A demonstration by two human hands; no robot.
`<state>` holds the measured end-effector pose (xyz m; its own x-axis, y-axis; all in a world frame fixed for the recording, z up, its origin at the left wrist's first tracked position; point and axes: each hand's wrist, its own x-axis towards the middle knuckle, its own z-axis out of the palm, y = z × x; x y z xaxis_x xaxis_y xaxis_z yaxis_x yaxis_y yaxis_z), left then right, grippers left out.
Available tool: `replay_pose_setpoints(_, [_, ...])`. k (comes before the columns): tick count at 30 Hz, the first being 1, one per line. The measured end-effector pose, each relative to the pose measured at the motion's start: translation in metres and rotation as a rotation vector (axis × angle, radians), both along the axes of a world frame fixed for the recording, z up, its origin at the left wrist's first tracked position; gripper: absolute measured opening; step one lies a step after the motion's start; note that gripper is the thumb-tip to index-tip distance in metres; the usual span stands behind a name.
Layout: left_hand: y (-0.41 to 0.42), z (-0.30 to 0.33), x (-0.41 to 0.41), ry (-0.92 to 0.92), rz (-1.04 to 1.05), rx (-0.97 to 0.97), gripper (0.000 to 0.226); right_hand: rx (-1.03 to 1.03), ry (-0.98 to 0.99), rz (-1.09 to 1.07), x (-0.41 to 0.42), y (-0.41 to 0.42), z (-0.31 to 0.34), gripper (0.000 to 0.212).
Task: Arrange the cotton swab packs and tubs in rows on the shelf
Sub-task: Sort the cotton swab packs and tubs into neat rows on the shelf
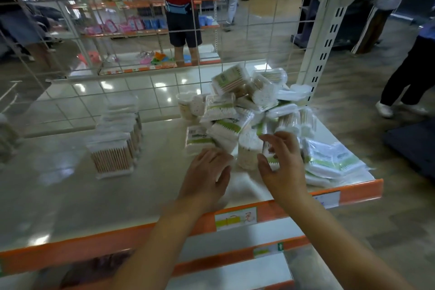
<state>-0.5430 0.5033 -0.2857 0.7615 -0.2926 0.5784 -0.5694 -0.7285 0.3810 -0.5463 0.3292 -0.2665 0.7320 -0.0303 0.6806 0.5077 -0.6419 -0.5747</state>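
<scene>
1. Head view: both hands reach over the shelf [70, 195] with fingers loosely spread, gripping nothing; the left hand [207, 172] and right hand [281, 167] flank an upright tub [248, 150].
2. A jumbled heap of swab packs [247, 101] fills the shelf's right side.
3. A tidy row of packs [115, 146] stands on the left.

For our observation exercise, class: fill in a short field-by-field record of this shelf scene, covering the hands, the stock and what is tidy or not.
left hand: open, palm down at the pile's near edge
right hand: open, fingers spread beside the round tub
pile of packs: jumbled heap on the right of the shelf
tidy row: square tubs lined up front to back on the left
flat packs: stacked at the right edge
</scene>
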Motion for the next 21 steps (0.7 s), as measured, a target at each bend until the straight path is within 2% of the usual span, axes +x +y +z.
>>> replay_pose_setpoints(2, [-0.004,-0.003,-0.002,0.029,0.012,-0.005,0.024,-0.053,0.043,-0.008,0.008,-0.002,-0.001,0.043])
replay_pose_setpoints(5, [-0.008,-0.005,-0.005,0.077,0.024,0.01,0.025,-0.101,0.238,0.002,0.016,0.0,0.002,0.045])
replay_pose_setpoints(10, [-0.011,-0.008,-0.006,0.172,0.039,0.033,0.03,-0.152,0.397,0.061,0.023,0.009,0.003,0.05])
replay_pose_setpoints(17, [-0.01,-0.006,-0.007,0.23,0.059,0.07,0.035,-0.107,0.428,0.044,0.023,0.007,0.004,0.041])
replay_pose_setpoints(21, [-0.008,-0.005,-0.006,0.286,0.106,0.001,0.03,-0.09,0.436,0.079,0.023,0.003,0.008,0.04])
